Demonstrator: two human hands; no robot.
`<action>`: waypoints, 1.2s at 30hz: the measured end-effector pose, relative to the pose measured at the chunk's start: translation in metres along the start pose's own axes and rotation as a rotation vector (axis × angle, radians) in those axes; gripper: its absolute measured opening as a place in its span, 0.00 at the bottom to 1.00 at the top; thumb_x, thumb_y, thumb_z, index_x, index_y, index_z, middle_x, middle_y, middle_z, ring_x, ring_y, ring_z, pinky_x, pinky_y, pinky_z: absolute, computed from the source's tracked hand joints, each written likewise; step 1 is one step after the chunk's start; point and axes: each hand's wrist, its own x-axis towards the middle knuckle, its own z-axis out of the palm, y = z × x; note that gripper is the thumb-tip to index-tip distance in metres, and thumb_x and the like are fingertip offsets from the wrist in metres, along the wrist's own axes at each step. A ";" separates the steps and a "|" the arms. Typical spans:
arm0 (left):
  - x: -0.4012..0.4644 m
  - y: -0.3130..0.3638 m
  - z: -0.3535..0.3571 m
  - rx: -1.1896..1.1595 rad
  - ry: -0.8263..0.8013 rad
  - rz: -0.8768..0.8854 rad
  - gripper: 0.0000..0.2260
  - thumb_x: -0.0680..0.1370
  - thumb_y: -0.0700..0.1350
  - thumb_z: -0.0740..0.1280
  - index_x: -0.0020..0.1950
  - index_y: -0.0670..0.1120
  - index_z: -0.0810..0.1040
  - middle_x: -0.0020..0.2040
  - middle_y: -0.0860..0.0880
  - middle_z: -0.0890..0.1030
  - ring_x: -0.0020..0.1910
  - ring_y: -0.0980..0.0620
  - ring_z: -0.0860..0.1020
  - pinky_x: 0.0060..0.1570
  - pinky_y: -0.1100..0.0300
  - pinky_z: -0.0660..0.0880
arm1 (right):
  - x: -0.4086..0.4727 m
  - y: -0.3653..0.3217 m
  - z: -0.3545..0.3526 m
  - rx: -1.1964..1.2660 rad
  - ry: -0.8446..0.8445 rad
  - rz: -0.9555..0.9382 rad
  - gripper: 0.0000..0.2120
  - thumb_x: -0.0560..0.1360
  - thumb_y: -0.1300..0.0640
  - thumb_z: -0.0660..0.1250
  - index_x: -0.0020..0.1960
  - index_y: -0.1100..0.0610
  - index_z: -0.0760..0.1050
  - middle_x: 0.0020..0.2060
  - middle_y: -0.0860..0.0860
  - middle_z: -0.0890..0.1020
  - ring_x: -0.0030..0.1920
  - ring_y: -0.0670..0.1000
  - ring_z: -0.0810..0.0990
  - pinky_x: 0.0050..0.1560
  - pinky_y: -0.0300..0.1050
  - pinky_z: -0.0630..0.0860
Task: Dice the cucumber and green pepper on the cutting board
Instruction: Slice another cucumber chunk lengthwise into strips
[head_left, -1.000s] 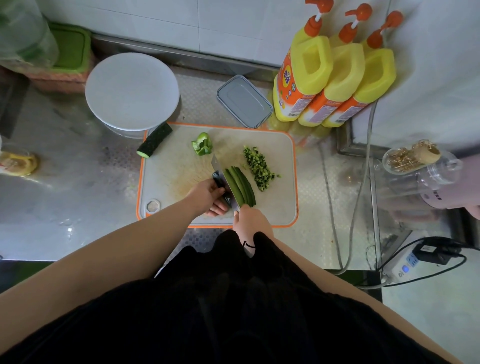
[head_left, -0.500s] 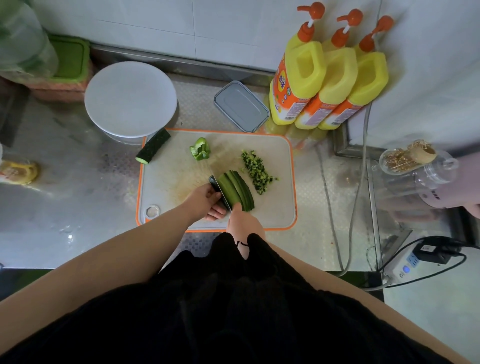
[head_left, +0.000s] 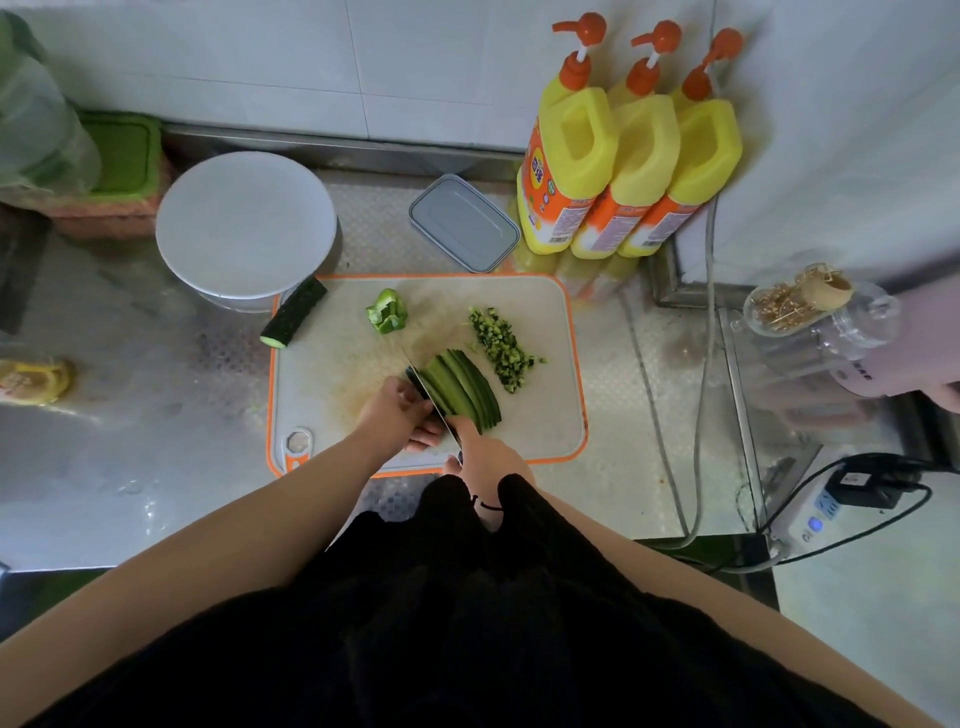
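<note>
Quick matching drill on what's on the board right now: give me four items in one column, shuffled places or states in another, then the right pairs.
Things:
1. cucumber chunk
2. green pepper piece
3. cucumber slices
4. diced cucumber

States:
A. small cubes in a pile, right of the slices
B. fanned out beside the knife blade
C. uncut, overhanging the cutting board's far left corner
D. uncut, alone near the board's far edge

Pairs: 1-C, 2-D, 3-B, 4-A

Yellow bottles' (head_left: 571, 171) labels bear print too small to read.
</note>
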 end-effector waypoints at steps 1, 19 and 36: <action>0.000 0.000 0.000 0.003 0.022 0.002 0.09 0.81 0.36 0.58 0.46 0.46 0.59 0.25 0.45 0.73 0.19 0.52 0.66 0.20 0.62 0.65 | 0.001 0.000 -0.001 0.016 -0.018 0.003 0.26 0.80 0.56 0.57 0.76 0.53 0.52 0.51 0.57 0.80 0.51 0.59 0.78 0.52 0.52 0.74; -0.012 0.009 0.001 0.048 -0.028 0.110 0.06 0.84 0.44 0.58 0.52 0.41 0.67 0.38 0.41 0.83 0.32 0.46 0.82 0.31 0.57 0.79 | -0.001 0.010 -0.006 0.070 0.179 0.111 0.12 0.80 0.47 0.55 0.45 0.55 0.67 0.46 0.56 0.79 0.48 0.57 0.78 0.46 0.49 0.73; -0.011 0.012 0.004 0.029 -0.031 0.080 0.09 0.84 0.44 0.58 0.45 0.44 0.68 0.32 0.42 0.82 0.27 0.49 0.81 0.31 0.56 0.79 | -0.013 0.023 -0.010 0.109 0.291 0.144 0.14 0.80 0.46 0.55 0.47 0.56 0.70 0.44 0.57 0.80 0.47 0.58 0.79 0.45 0.49 0.74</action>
